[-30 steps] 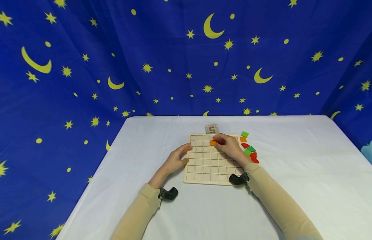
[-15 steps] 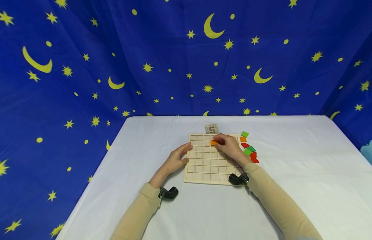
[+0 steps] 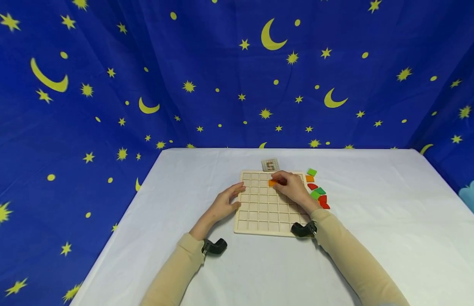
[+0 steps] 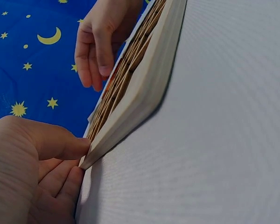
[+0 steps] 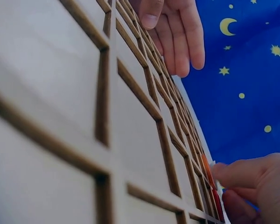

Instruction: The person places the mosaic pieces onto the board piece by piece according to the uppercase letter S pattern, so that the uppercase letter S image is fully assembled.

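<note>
Fingers of the right hand [image 3: 292, 187] pinch an orange tile [image 3: 272, 183] by its right side in the head view, thumb and fingertips close together. That tile is over the upper part of the gridded board [image 3: 258, 214], in about the second row from the far edge; the narrow grip probably suits guiding so small a piece into a square cell. Beyond the board lies a card [image 3: 269, 165] with a figure like an S or a 5, perhaps put there to be readable. To the right, loose tiles [image 3: 315, 194] in green, orange and red rest on the white desk [image 3: 200, 174], likely grouped for an easy reach. The left hand [image 3: 223, 203] has its fingers loosely extended and touching the board's left edge, presumably to steady it.

From the left wrist, the left thumb touches the raised rim with the other fingers just below it. An orange-red sliver shows by the right thumb, too small to make out.

From the right wrist, the orange tile appears edge-on at the far cells beside the right thumb, with red next to it; whether it is seated in a cell, I cannot tell.
</note>
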The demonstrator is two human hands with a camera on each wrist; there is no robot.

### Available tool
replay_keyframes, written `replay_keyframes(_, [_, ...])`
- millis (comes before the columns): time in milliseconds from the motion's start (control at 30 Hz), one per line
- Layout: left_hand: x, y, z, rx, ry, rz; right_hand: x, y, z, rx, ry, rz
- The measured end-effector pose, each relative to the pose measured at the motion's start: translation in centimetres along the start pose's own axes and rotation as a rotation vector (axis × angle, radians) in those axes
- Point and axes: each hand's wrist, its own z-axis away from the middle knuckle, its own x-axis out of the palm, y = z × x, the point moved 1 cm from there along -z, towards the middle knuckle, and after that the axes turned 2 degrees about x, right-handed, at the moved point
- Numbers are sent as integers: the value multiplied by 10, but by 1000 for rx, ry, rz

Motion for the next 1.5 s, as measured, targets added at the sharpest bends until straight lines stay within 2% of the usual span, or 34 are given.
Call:
replay_keyframes(133, [-2, 15, 1, 29, 2, 22, -2, -3, 0, 31, 14, -61])
replay_keyframes(367, [2, -12, 0, 29, 9, -46, -12, -11, -1, 54, 18, -95])
replay_keyframes(567, [0, -15, 0, 42, -2, 1, -30, -16, 2, 97, 48, -158])
replay_keyframes(700, [-1, -15, 0, 54, -1, -2, -47, -16, 5, 96, 89, -146])
replay_keyframes(867, [-2, -16, 1, 106, 10, 1, -62, -11, 9, 128, 131, -121])
replay_keyframes(1067, [0, -15, 0, 29, -2, -8, -72, 0, 19, 168, 140, -106])
replay_keyframes(1100, [0, -13, 0, 22, -2, -8, -74, 2, 20, 170, 143, -107])
replay_keyframes(1333, [-6, 28, 5, 30, -32, -19, -85, 13, 35, 203, 169, -90])
replay_keyframes(1400, [-5, 23, 5, 38, -27, -19, -87, 17, 39, 237, 182, -77])
replay_keyframes(1500, [-2, 6, 3, 40, -12, -16, -90, 20, 44, 255, 199, -69])
